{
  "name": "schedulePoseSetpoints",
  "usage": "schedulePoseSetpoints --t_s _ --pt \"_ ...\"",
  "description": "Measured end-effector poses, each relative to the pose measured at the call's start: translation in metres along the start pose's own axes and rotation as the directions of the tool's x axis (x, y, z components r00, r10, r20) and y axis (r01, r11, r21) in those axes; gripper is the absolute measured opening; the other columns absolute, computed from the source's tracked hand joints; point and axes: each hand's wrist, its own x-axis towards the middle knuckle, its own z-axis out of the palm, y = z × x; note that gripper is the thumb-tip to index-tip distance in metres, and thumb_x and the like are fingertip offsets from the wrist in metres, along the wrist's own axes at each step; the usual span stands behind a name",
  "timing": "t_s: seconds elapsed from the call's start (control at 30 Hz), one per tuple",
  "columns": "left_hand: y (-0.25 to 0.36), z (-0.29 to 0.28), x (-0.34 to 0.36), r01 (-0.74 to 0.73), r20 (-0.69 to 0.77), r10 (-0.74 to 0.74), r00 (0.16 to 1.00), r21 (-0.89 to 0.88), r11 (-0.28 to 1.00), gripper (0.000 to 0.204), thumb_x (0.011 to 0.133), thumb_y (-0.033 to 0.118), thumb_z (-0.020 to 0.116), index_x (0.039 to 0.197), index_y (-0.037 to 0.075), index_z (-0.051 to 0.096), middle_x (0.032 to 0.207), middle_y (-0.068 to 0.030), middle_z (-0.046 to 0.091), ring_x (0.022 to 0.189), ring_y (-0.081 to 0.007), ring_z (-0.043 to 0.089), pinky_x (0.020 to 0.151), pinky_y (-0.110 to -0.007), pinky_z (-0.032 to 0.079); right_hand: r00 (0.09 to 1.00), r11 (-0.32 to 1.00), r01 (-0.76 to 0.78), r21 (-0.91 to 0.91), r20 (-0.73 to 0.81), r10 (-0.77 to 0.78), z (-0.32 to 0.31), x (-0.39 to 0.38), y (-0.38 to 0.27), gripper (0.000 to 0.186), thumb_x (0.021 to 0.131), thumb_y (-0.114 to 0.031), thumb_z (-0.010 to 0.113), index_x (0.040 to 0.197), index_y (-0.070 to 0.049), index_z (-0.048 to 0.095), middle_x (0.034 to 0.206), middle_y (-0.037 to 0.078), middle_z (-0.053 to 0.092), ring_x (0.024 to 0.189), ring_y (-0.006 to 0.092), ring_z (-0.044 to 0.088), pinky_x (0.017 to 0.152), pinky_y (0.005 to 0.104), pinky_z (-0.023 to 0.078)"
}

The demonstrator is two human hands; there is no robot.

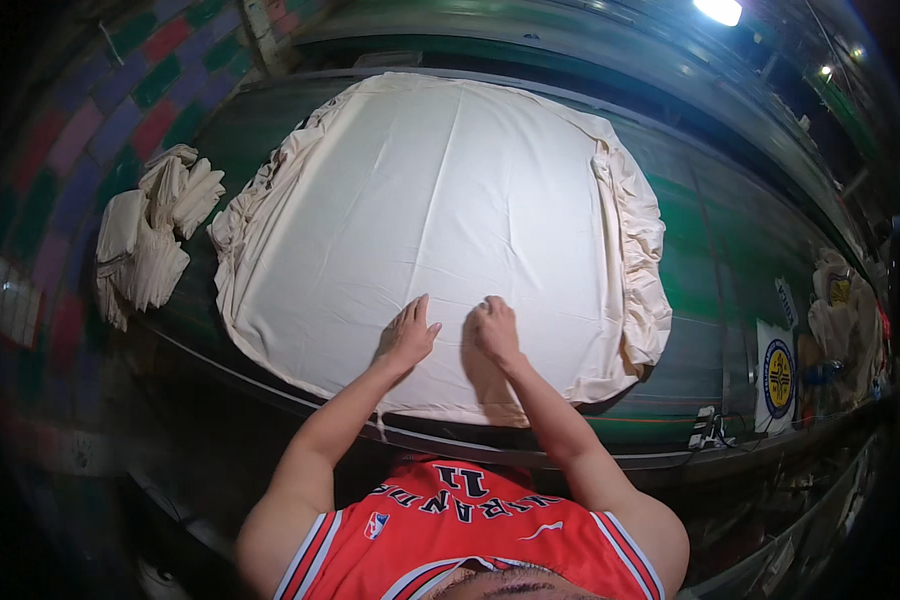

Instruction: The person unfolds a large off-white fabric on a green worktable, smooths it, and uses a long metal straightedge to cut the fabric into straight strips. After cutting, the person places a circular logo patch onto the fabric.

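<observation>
A large cream cloth (450, 230) lies spread over the green table in front of me, with light creases across its middle. Its left and right edges are bunched into thick gathers. My left hand (411, 334) rests on the near part of the cloth, fingers stretched out and thumb apart. Just to its right, my right hand (495, 328) touches the cloth with its fingers curled down. Whether a fold is pinched under those fingers is hidden.
Folded cream cloth bundles (150, 230) lie at the table's left end. The green table (695, 300) extends right, where a banner with a round emblem (776, 380), a power strip with cords (708, 430) and more cream cloth (845, 310) sit. A painted brick wall (100, 120) stands left.
</observation>
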Motion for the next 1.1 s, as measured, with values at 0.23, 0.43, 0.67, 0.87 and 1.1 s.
schedulePoseSetpoints --t_s 0.23,0.43,0.67,0.87,1.1 --pt "-0.104 -0.037 0.037 -0.138 0.123 0.095 0.988 0.405 0.904 0.059 0.100 0.039 0.049 0.151 0.011 0.038 0.160 -0.0106 0.032 0.148 -0.0317 0.028 0.117 -0.060 0.021 0.993 0.997 0.039 0.060 0.111 -0.046 0.070 0.076 -0.107 0.050 0.096 -0.032 0.054 0.142 -0.014 0.052 0.152 0.013 0.043 0.143 0.0356 0.036 0.114 0.0618 0.027" --pt "-0.231 -0.140 0.044 0.251 -0.016 -0.277 0.961 0.478 0.842 0.057 0.102 0.040 0.045 0.153 0.015 0.037 0.164 -0.0063 0.024 0.151 -0.0300 0.019 0.119 -0.059 0.015 0.919 0.880 -0.355 -0.315 0.058 0.391 0.013 0.047 -0.006 0.063 0.101 -0.049 0.041 0.153 -0.012 0.039 0.162 0.014 0.029 0.151 0.0332 0.021 0.119 0.0610 0.014" --pt "-0.232 -0.116 0.072 0.432 -0.102 -0.456 0.884 0.549 0.716 0.074 0.102 0.046 0.038 0.156 -0.002 0.020 0.165 -0.0183 0.013 0.152 -0.0391 0.010 0.115 -0.069 0.011 0.748 0.617 -0.642 -0.454 -0.198 0.633 0.016 0.053 0.031 0.067 0.100 -0.035 0.043 0.149 0.009 0.032 0.162 0.024 0.021 0.151 0.0426 0.015 0.117 0.0666 0.010" --pt "-0.111 -0.031 0.116 -0.301 0.217 0.236 0.947 0.350 0.887 0.061 0.098 0.033 0.047 0.153 0.009 0.036 0.163 -0.0092 0.025 0.150 -0.0327 0.022 0.119 -0.063 0.013 0.981 0.991 -0.132 -0.034 0.137 0.136 0.097 0.154 -0.060 0.053 0.102 -0.032 0.042 0.150 -0.010 0.041 0.159 0.015 0.034 0.149 0.0396 0.025 0.118 0.0618 0.017" --pt "-0.201 -0.079 0.224 0.032 0.181 -0.129 0.975 0.461 0.887 0.063 0.103 0.046 0.039 0.157 0.016 0.030 0.166 -0.0029 0.021 0.152 -0.0264 0.017 0.120 -0.058 0.014 0.924 0.915 -0.339 -0.219 0.103 0.367 0.042 0.201 0.027 0.064 0.101 -0.042 0.041 0.153 -0.006 0.035 0.163 0.012 0.028 0.151 0.0318 0.023 0.122 0.0557 0.014"
